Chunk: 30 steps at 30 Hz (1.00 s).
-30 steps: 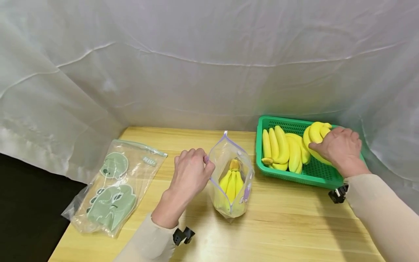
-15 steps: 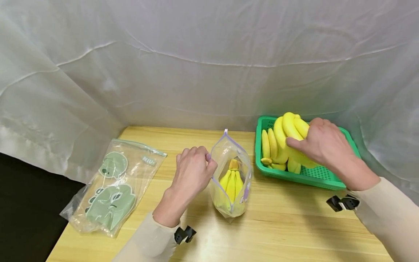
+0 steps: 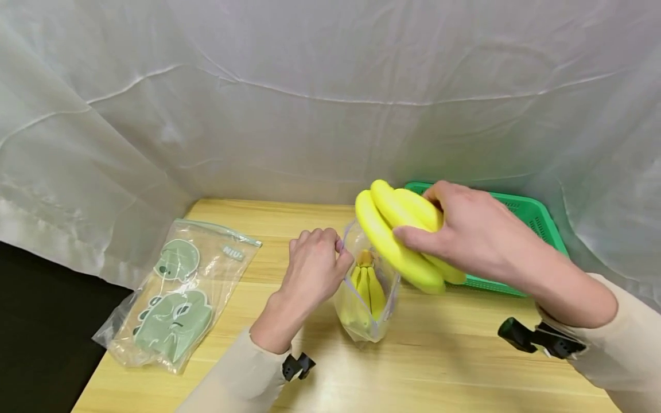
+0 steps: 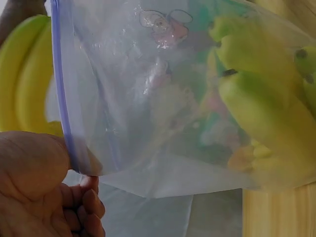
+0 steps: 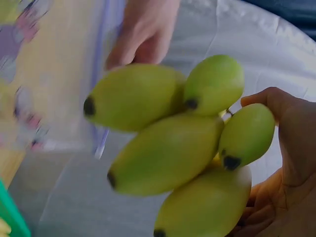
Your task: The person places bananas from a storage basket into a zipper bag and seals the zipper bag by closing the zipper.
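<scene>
A clear zip bag with a purple-edged mouth stands open on the table, a bunch of bananas inside it with the stem end up. My left hand pinches the left edge of the bag's mouth between thumb and fingers, as the left wrist view shows. Above the bag's right side, my right hand grips a second banana bunch. Dark banana tips face the camera in the right wrist view. That bunch covers part of the bag's mouth and the basket.
Behind my right hand stands a green plastic basket; its contents are mostly hidden in the head view. At the left lies a flat clear zip bag with green cartoon prints. A pale curtain closes off the table's back.
My right hand has lifted the banana bunch out of the green basket and carried it left, over the bag. My left hand has shifted slightly right with the bag's edge.
</scene>
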Each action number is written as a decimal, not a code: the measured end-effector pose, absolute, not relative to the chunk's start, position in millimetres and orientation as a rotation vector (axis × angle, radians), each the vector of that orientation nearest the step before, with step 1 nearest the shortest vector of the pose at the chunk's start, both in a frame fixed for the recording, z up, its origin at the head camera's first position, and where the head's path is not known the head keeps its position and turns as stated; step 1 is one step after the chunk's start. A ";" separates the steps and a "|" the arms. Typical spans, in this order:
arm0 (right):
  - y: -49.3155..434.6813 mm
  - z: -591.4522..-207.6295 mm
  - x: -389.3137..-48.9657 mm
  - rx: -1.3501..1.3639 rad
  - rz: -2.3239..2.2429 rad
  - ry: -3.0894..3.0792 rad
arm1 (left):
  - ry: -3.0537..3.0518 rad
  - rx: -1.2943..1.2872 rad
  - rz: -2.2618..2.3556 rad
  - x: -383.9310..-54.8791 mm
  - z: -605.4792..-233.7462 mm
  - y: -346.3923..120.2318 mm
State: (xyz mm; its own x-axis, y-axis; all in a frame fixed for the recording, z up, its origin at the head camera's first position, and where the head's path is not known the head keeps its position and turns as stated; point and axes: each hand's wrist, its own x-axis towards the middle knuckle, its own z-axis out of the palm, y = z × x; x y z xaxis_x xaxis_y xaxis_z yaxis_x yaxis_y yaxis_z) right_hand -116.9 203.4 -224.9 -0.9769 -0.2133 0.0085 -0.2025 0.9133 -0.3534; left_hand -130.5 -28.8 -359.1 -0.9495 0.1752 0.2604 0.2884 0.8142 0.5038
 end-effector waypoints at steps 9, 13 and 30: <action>202.6 -236.6 -103.6 -0.487 -0.543 2.860 | -2.778 -0.386 -0.899 -130.4 -360.9 -25.1; 209.2 -246.6 -106.2 -0.448 -0.386 2.818 | -2.753 -0.396 -0.921 -128.8 -360.5 -23.8; 182.2 -285.1 -137.0 -0.487 -0.074 2.792 | -2.713 -0.536 -0.950 -110.3 -356.7 10.7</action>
